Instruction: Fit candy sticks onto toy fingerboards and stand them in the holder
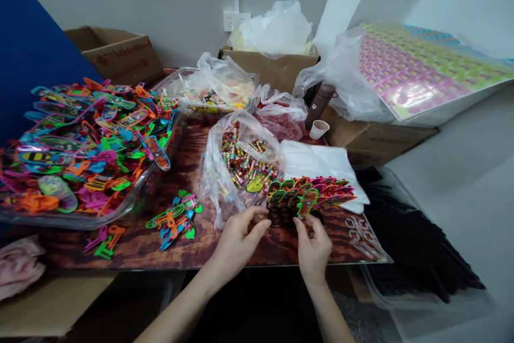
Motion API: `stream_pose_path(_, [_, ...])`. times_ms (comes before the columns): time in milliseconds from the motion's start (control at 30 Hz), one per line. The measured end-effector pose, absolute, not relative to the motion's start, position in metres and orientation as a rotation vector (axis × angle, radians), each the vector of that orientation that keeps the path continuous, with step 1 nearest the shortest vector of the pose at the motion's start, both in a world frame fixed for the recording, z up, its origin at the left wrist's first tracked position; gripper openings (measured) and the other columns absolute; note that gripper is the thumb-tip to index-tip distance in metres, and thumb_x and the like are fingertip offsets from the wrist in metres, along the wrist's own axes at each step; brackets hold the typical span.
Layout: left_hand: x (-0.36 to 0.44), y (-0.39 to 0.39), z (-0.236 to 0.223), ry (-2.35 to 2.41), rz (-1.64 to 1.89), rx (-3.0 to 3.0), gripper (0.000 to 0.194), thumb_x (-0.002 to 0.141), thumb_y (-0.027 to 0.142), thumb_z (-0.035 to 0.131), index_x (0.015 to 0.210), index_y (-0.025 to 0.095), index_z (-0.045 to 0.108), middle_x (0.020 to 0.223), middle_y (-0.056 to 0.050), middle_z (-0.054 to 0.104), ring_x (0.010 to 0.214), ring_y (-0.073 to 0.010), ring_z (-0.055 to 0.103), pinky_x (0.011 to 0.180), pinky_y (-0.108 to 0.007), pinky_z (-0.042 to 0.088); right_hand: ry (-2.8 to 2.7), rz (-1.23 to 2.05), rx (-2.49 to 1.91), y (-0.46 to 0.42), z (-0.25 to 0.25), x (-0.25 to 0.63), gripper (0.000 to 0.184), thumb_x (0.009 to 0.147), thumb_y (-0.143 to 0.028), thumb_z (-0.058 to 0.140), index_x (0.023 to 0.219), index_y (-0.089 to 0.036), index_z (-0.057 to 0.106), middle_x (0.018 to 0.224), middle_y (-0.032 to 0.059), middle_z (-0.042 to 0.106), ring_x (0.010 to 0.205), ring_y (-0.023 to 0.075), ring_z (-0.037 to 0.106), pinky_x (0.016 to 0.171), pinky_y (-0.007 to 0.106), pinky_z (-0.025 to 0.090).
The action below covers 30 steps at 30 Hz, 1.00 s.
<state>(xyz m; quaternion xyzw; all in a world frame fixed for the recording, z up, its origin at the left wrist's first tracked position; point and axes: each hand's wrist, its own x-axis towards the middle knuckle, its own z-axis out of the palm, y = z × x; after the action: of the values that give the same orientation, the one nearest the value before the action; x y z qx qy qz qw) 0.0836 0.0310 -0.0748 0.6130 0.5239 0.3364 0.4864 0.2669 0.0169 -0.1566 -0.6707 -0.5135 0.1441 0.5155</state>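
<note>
While my two hands meet near the front edge of the table [132, 249], they both hold onto the row of toy boards [311, 193]. My left hand [236, 238] pinches the left end of the row with bent fingers, and my right hand [313, 246] pinches it lower down, near the middle. The row lies just past my fingertips and its long way runs from left to right, out past my right hand, so my right hand is nearer to most of it. I count one row, but the boards in it overlap too much for me to count them. To the left of my left hand there is one small bunch of loose toys [174, 217] and a pair of toys [106, 238] beyond it. One big clear tray [80, 220] is piled full of many more. Just behind the row sits one open bag of little tubes [244, 164], and one paper cup [319, 129] stands farther back.
</note>
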Motion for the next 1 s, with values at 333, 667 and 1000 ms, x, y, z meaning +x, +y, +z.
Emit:
stream_pose_path(333, [0.081, 0.021, -0.085, 1.226, 0.721, 1.466, 0.025, 0.089, 0.03, 0.051, 0.102, 0.017, 0.067, 0.08, -0.002, 0.067, 0.071, -0.0154, 0.058, 0.064, -0.023, 0.041, -1.491, -0.171, -1.78, 0.033, -0.177, 0.269, 0.039, 0.094, -0.042, 0.049, 0.084, -0.011, 0.071, 0.074, 0.0119, 0.07, 0.065, 0.0221, 0.064, 0.066, 0.03, 0.042])
stream_pose_path(667, [0.101, 0.038, -0.065, 1.191, 0.983, 2.085, 0.027, 0.093, 0.022, 0.045, 0.116, 0.018, 0.059, 0.104, -0.009, 0.067, 0.097, -0.0212, 0.062, 0.087, -0.034, 0.047, -1.673, -0.235, -1.913, 0.035, -0.169, 0.263, 0.038, 0.098, -0.035, 0.039, 0.086, -0.012, 0.066, 0.071, 0.0085, 0.068, 0.062, 0.0186, 0.063, 0.057, 0.027, 0.035])
stream_pose_path(1000, [0.149, 0.081, -0.041, 1.159, 1.092, 2.65, 0.016, 0.089, 0.02, 0.05, 0.083, 0.019, 0.064, 0.125, -0.009, 0.058, 0.128, -0.0279, 0.041, 0.112, -0.058, 0.021, -1.663, -0.166, -1.898, 0.036, -0.169, 0.264, 0.036, 0.098, -0.03, 0.033, 0.092, -0.012, 0.063, 0.071, 0.01, 0.069, 0.059, 0.0172, 0.063, 0.053, 0.025, 0.036])
